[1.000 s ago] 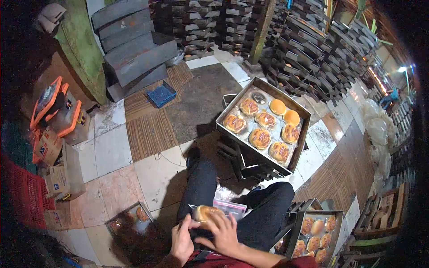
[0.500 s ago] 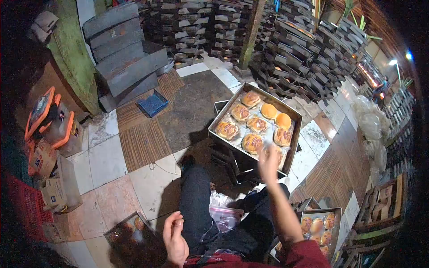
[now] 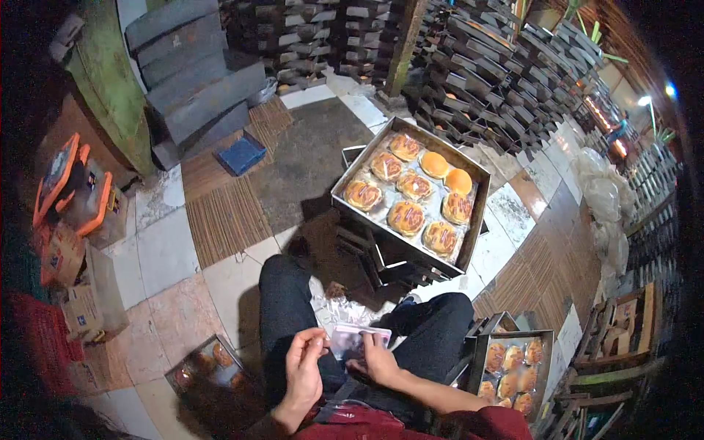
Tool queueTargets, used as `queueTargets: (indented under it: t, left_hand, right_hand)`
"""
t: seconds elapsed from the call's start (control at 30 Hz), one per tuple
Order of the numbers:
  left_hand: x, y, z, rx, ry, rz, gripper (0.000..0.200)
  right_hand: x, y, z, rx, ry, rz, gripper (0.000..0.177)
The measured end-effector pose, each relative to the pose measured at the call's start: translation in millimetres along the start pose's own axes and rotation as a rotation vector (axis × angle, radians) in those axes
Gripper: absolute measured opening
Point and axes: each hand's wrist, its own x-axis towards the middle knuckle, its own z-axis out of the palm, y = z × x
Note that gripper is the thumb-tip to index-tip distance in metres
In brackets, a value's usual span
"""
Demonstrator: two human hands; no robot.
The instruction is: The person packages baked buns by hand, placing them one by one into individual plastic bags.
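Note:
In my lap lies a stack of clear plastic bags (image 3: pixel 350 339) with a pinkish edge. My right hand (image 3: pixel 380 363) is on the stack, its fingers closed on a plastic bag. Just left of it, my left hand (image 3: pixel 304 367) is held up with thumb and fingertips pinched together; whatever is between them is too small to make out. Beyond my knees, a metal tray (image 3: pixel 400 253) rests on other stacked trays. It holds several wrapped buns (image 3: pixel 405 218) with brown streaked tops. Two plain round buns (image 3: pixel 434 165) sit at its far right side.
Another tray of wrapped buns (image 3: pixel 511 367) stands by my right knee, and a dark tray with buns (image 3: pixel 213 359) lies on the floor at left. A blue tray (image 3: pixel 240 153) sits farther off. Tall stacks of trays (image 3: pixel 506 81) line the back. Orange-edged containers (image 3: pixel 95 198) stand left.
My right hand has drawn back from the near corner of the bun tray to the bags in my lap. My left hand has moved slightly right and up, its fingers now pinched.

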Motion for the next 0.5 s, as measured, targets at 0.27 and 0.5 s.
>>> queueTargets:
  t: [0.27, 0.5]
  left_hand:
    - [8.6, -17.0, -25.8, -0.406, -0.001, -0.896, 0.070]
    - [94.8, 32.0, -43.3, -0.642, -0.706, -0.635, 0.083]
  right_hand:
    - [54.7, -32.3, -106.0, 0.294, 0.223, -0.424, 0.014]
    - [57.3, -51.1, -172.0, -0.348, -0.125, -1.031, 0.018]
